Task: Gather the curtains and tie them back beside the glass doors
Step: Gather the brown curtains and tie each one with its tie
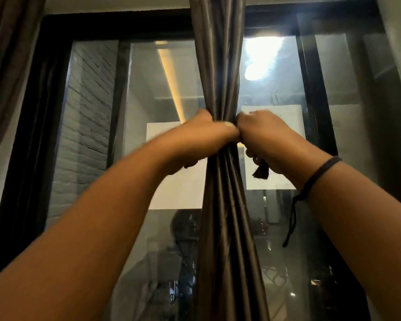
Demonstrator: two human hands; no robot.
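Observation:
A dark brown satin curtain (218, 66) hangs bunched into a narrow column in front of the black-framed glass doors (162, 93). My left hand (204, 133) grips the bundle from the left at its pinched waist, fingers curled round the folds. My right hand (262, 133) grips from the right, knuckles touching the left hand. A short dark tassel end of a tie cord (261, 172) sticks out below my right fist. Most of the cord is hidden by my hands. Below the grip the curtain fans out slightly.
Another brown curtain (7, 66) hangs at the far left edge. White paper sheets (278, 121) are stuck on the glass behind my hands. A bright lamp reflection (257, 66) shows in the upper glass. A black string bracelet (317, 174) circles my right wrist.

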